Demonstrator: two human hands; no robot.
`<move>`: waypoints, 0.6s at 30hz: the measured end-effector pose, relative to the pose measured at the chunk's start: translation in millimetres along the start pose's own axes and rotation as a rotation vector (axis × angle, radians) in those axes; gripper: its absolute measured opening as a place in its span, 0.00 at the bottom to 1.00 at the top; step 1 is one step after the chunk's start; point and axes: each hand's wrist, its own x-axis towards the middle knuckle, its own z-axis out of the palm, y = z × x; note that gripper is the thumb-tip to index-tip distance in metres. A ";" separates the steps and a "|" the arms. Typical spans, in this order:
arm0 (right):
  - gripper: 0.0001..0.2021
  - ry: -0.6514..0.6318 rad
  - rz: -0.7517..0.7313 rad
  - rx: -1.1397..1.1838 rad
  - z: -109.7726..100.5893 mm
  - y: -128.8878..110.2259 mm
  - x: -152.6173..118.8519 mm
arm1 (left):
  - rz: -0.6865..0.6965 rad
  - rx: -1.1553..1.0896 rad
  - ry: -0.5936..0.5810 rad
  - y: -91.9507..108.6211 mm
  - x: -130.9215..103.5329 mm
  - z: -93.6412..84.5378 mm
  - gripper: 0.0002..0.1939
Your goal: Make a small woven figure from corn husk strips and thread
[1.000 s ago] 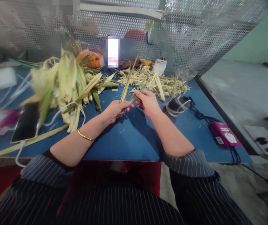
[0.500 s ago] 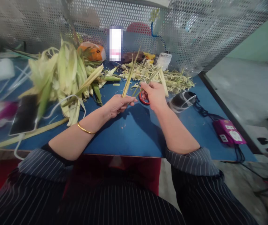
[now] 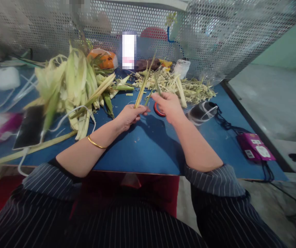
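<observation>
Upright in my left hand point(image 3: 128, 117) are a few long, thin strips of corn husk point(image 3: 141, 90), pinched near their lower ends and fanning upward. My right hand point(image 3: 170, 106) is close by on the right, its fingers pinched on a greenish husk strip point(image 3: 157, 85) that points up. A short green piece point(image 3: 148, 98) slants up between the two hands. Under the right hand a red ring-shaped thing point(image 3: 159, 110) shows in part; I cannot tell if the hand touches it. Corn husks point(image 3: 71, 77) are heaped to the left of my hands.
Husk scraps point(image 3: 196, 90) lie along the back by a perforated metal screen point(image 3: 142, 15). A dark cylinder in clear wrapping point(image 3: 202, 112) and a purple power socket point(image 3: 255, 147) are at the right. A phone point(image 3: 30, 127) with a white cable lies at the left on the blue table point(image 3: 137, 155).
My right hand's fingers have shifted slightly left, and the strip in them stands more upright. The left hand keeps its hold on the husk strips. The whole view has shifted slightly.
</observation>
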 end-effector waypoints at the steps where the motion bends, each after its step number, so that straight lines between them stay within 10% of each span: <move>1: 0.13 -0.057 0.029 -0.006 5.3 -1.6 -4.6 | 0.003 0.008 -0.008 -1.1 -0.4 1.1 0.06; 5: 0.10 -0.087 0.117 -0.013 9.4 -3.2 -6.0 | 0.025 0.034 0.006 -3.6 -0.5 3.6 0.03; 13: 0.05 0.513 0.119 0.091 -41.4 23.9 41.4 | 0.014 -0.003 0.175 -3.4 2.9 0.4 0.12; 18: 0.28 0.415 0.013 -0.289 -39.2 37.6 42.5 | 0.028 0.020 0.201 -3.0 2.7 -0.7 0.17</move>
